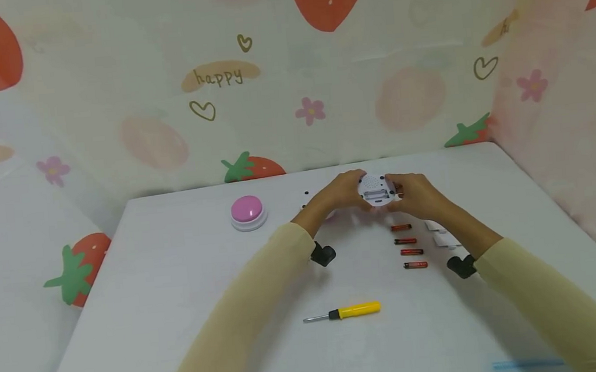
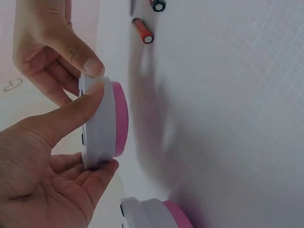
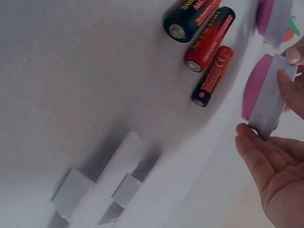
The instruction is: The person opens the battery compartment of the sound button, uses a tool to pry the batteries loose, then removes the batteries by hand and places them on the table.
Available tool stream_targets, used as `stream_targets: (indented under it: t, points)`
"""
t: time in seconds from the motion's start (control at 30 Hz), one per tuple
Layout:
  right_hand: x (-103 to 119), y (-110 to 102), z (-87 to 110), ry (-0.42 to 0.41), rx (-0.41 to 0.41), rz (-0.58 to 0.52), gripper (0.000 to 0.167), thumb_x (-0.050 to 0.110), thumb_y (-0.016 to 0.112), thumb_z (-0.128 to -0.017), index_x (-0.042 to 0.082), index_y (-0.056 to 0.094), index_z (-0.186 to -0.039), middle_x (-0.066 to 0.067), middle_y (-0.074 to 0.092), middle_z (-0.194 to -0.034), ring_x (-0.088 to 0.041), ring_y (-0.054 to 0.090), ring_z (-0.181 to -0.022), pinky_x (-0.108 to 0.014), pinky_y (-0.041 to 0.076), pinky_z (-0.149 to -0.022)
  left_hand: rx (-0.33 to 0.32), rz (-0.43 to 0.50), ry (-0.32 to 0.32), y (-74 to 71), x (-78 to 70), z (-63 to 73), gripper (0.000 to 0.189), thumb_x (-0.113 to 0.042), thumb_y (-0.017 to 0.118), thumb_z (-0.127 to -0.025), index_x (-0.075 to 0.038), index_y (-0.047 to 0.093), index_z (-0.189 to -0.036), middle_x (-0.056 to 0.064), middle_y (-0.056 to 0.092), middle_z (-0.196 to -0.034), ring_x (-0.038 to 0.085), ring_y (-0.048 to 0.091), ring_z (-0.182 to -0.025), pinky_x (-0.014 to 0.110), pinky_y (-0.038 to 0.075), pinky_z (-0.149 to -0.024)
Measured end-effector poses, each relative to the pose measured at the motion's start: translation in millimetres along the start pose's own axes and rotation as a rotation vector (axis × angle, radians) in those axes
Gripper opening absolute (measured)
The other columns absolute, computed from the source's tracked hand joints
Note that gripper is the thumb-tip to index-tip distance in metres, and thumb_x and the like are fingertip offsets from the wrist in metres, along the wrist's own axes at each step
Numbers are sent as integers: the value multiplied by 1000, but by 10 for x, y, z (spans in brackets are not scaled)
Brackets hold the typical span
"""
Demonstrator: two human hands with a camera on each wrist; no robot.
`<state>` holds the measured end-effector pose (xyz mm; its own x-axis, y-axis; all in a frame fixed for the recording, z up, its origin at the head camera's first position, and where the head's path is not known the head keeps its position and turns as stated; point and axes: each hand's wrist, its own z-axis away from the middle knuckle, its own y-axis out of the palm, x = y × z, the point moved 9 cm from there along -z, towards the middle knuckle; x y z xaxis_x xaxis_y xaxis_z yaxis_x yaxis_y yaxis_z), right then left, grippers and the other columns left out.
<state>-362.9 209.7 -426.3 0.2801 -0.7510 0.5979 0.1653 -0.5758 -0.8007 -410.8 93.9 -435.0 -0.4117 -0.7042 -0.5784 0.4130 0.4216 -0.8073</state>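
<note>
Both hands hold a round white push button with a pink top (image 2: 121,118) above the far part of the table. Its underside faces the head camera, showing speaker holes and an uncovered battery compartment. My left hand (image 1: 344,189) grips the left edge, thumb on the side wall and fingers below. On the opposite edge, the right hand (image 1: 418,195) grips with its thumb, its other fingers curled behind. A second push button (image 2: 145,213) lies pink side down by the left wrist. Several red and black batteries (image 1: 412,252) lie in a column below the right hand.
A third push button (image 1: 247,208) stands pink side up at the far left. Small white covers (image 1: 445,238) lie under the right forearm. Nearer the front is a yellow-handled screwdriver (image 1: 359,309). A blue strip (image 1: 524,364) shows at the front right edge.
</note>
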Motion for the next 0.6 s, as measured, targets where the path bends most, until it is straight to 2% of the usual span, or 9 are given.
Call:
stream_targets:
  t: [0.2, 0.33, 0.47, 0.6]
  points:
    - [-77, 67, -57, 14, 22, 16, 76, 9, 80, -87, -10, 40, -149, -29, 57, -138, -41, 61, -119, -52, 52, -98, 4, -9, 1, 88, 26, -56, 73, -19, 89, -80, -3, 53, -140, 9, 62, -129, 19, 58, -110, 32, 46, -101]
    - [-116, 96, -56, 32, 38, 28, 76, 11, 79, -89, -9, 39, -150, -29, 55, -140, -43, 60, -121, -53, 51, -99, 13, -20, 4, 134, 14, -47, 70, -21, 89, -80, -5, 54, -139, 9, 63, -127, 21, 59, -111, 33, 47, -101]
    - [-131, 122, -57, 42, 49, 18, 77, 12, 79, -90, -9, 37, -151, -30, 54, -141, -44, 59, -122, -53, 51, -100, 17, -34, -12, 158, 31, -42, 78, -23, 88, -81, -5, 48, -145, 10, 60, -134, 22, 58, -117, 35, 45, -105]
    - [-138, 126, -58, 40, 51, 2, 77, 14, 80, -89, -7, 39, -151, -28, 55, -140, -43, 59, -122, -53, 52, -100, 25, -23, -40, 163, 59, -40, 99, -24, 88, -81, -2, 29, -157, 12, 47, -153, 24, 49, -135, 34, 38, -114]
